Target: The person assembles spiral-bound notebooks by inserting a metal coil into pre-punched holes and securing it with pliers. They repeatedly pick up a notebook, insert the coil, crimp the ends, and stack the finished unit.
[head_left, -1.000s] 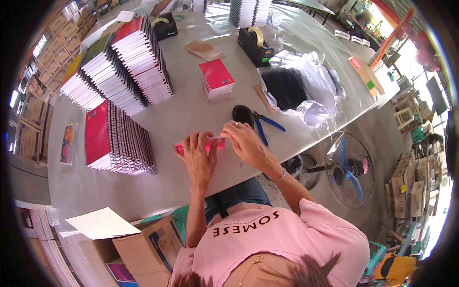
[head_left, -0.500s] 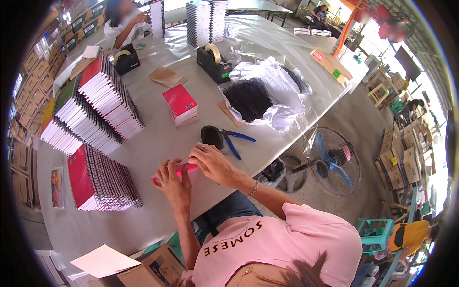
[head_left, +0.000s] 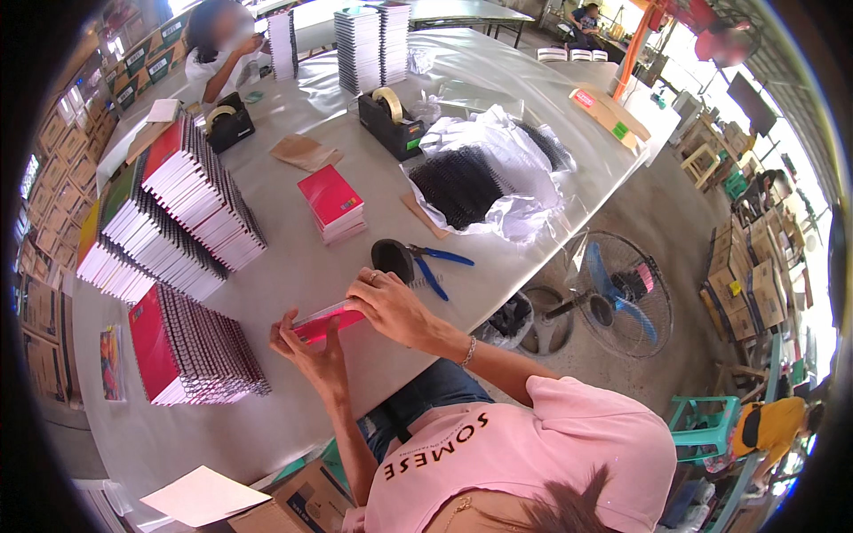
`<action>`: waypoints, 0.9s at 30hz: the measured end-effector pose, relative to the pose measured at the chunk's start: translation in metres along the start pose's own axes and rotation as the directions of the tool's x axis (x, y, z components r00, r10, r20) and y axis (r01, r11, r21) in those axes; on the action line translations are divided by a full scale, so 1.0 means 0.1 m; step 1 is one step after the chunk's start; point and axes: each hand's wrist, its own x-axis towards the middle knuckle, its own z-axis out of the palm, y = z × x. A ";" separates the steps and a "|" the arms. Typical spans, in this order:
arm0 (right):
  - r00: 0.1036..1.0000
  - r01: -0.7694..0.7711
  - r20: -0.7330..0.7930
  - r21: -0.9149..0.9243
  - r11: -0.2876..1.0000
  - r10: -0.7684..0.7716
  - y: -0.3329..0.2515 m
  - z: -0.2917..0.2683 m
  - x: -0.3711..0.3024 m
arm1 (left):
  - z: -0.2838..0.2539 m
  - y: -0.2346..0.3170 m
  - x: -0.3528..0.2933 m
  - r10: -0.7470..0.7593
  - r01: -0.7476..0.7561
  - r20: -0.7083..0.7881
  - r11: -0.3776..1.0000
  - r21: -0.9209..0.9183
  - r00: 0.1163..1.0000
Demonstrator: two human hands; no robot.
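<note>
A pink-red notebook (head_left: 322, 329) stands edge-up at the near edge of the table, gripped between my two hands. My left hand (head_left: 315, 357) pinches its left part, thumb on the near face and fingers on the far side. My right hand (head_left: 391, 306) closes over its right end, fingers bent along the top edge. Just beyond the right hand are a dark round dish (head_left: 392, 258) and blue-handled pliers (head_left: 435, 266). A short pile of red notebooks (head_left: 331, 202) lies farther off. To the left stands a stack of spiral-bound red notebooks (head_left: 191, 351).
Taller notebook stacks (head_left: 200, 191) fill the left side. Black spiral coils (head_left: 458, 186) lie in white crumpled wrapping, near a tape dispenser (head_left: 391, 124). A fan (head_left: 617, 298) stands on the floor at right. A co-worker (head_left: 218, 53) sits across the table.
My left hand has shifted left and its fingers have spread wider along the notebook, showing more of its edge. My right hand has moved slightly left. The view has tilted a little.
</note>
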 end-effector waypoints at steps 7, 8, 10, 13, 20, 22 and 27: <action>1.000 -0.004 -0.007 -0.058 0.998 0.004 0.00 0.02 -0.05 | 0.05 -0.05 -0.03 0.066 -0.066 0.068 0.998 -0.007 0.995; 1.000 0.026 -0.009 -0.071 0.997 -0.026 0.03 0.04 -0.07 | 0.07 -0.07 -0.04 0.072 -0.071 0.066 0.997 -0.012 0.995; 0.999 0.032 0.045 -0.039 0.999 -0.030 0.00 0.01 -0.04 | 0.06 -0.14 -0.04 0.090 -0.088 0.072 0.996 -0.029 0.993; 0.989 -0.036 0.145 0.015 0.999 0.033 0.04 -0.19 -0.02 | 0.01 -0.17 -0.03 0.105 -0.097 0.122 0.993 -0.070 0.987; 0.908 -0.251 0.306 -0.155 0.956 0.288 0.59 -0.52 -0.01 | -0.21 -0.17 0.04 0.161 -0.150 0.193 0.986 -0.071 0.968; 0.883 -0.242 0.381 -0.132 0.961 0.275 0.73 -0.48 -0.06 | -0.22 -0.16 0.05 0.165 -0.152 0.209 0.986 -0.074 0.964; 0.894 -0.209 0.371 -0.152 0.966 0.252 0.80 -0.38 -0.11 | -0.25 -0.14 0.06 0.113 -0.088 0.294 0.992 -0.095 0.949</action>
